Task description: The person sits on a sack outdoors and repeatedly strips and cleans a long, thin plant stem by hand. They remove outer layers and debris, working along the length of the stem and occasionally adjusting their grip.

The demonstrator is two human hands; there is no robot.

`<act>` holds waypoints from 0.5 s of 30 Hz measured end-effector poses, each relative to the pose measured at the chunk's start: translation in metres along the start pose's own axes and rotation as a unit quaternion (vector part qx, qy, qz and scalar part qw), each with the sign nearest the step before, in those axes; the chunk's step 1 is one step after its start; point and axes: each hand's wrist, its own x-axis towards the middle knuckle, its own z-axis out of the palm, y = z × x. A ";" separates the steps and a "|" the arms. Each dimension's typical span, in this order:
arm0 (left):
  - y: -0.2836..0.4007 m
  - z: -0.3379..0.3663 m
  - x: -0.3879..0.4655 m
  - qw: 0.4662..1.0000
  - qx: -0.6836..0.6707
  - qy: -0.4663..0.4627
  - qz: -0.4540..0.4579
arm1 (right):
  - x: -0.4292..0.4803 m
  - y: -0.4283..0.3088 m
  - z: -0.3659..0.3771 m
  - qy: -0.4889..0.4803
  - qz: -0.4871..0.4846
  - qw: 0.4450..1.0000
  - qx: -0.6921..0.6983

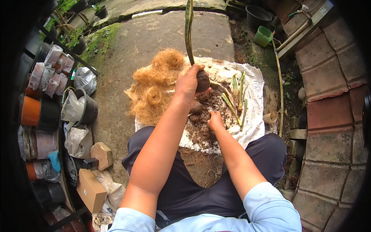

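My left hand [189, 82] grips a snake plant [189, 32] at its base, where a dark ball of soil [203, 81] surrounds the roots. The long leaf stands upright above the fist. Lower and to the right, my right hand [216, 120] rests at the heap of loose soil and roots [200, 130], its fingers curled; whether they pinch some soil cannot be told. Beneath lies a white woven sack [255, 90]. Tan coconut-like fibre [153, 87] is piled on its left side. Several cut snake plant leaves [242, 87] lie on its right side.
On the left stand a black bucket [89, 107] with plastic in it, stacked pots [30, 111], a cardboard box [91, 191] and a paving block [101, 156]. A hose [280, 87], a green pot [263, 36] and roof tiles [329, 113] are on the right.
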 end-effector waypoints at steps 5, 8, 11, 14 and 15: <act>0.001 -0.005 -0.003 0.999 0.006 -0.018 0.029 | 0.009 0.002 -0.001 0.043 0.080 0.984 0.152; 0.006 -0.001 -0.008 0.999 0.017 -0.027 0.036 | 0.020 0.011 -0.012 0.046 0.136 0.950 0.279; 0.009 -0.007 -0.014 0.999 0.023 -0.020 0.039 | 0.018 0.004 -0.026 -0.025 0.179 0.763 0.621; 0.008 -0.002 -0.017 0.998 0.022 -0.029 0.045 | 0.013 0.006 -0.038 -0.001 0.125 0.776 0.619; 0.007 -0.004 -0.018 0.998 0.011 -0.019 0.050 | 0.008 0.000 -0.042 0.003 0.106 0.781 0.616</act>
